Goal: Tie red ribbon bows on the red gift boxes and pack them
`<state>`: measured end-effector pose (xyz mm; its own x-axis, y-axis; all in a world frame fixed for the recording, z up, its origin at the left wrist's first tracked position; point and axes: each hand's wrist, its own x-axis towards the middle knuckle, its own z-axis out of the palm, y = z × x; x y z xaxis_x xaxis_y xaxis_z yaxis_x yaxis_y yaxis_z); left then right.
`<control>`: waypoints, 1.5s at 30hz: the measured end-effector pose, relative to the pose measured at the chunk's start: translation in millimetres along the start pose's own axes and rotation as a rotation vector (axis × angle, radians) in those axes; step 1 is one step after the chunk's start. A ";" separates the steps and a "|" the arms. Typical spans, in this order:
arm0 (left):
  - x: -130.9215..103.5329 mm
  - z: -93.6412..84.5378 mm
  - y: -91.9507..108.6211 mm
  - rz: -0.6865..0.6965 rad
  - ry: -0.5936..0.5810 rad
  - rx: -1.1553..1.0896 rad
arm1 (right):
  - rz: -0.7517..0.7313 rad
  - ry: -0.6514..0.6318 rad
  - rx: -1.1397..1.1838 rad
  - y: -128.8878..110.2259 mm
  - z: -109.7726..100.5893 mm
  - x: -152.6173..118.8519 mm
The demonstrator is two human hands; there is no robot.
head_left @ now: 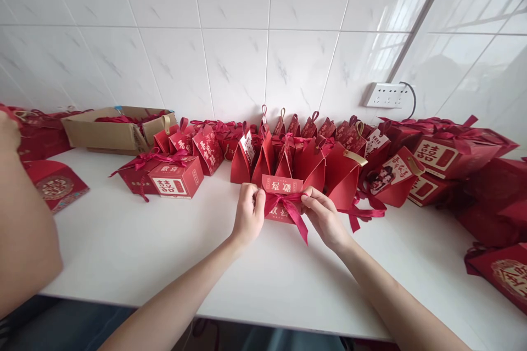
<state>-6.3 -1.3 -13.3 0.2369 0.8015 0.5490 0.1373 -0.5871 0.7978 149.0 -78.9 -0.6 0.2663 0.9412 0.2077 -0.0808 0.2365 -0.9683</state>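
Note:
A small red gift box (282,183) with pale printed characters stands on the white table in front of me. A dark pink ribbon (291,209) is tied across it in a bow, one tail hanging down over the near side. My left hand (248,213) is closed at the box's left, thumb against fingers on the ribbon there. On the right, my right hand (324,215) pinches the ribbon's other side between thumb and fingertips. Just behind the box stand several red tent-shaped boxes (309,170) with loop handles.
Ribboned red boxes (177,180) sit to the left, near an open cardboard box (102,134) of red ribbon. More boxes (444,153) are stacked right, below a wall socket strip (386,95). Another person's arm (24,225) reaches in at far left. The table edge (288,330) is near me.

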 end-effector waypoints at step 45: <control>3.6 -9.6 1.2 0.454 0.105 0.041 | -0.506 -0.070 -0.904 19.2 -6.1 -5.3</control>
<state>-14.5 1.9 -7.9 0.1834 0.4685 0.8642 0.0802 -0.8833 0.4618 151.9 -80.8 -21.2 0.0096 0.8013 0.5982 0.7830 0.3661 -0.5029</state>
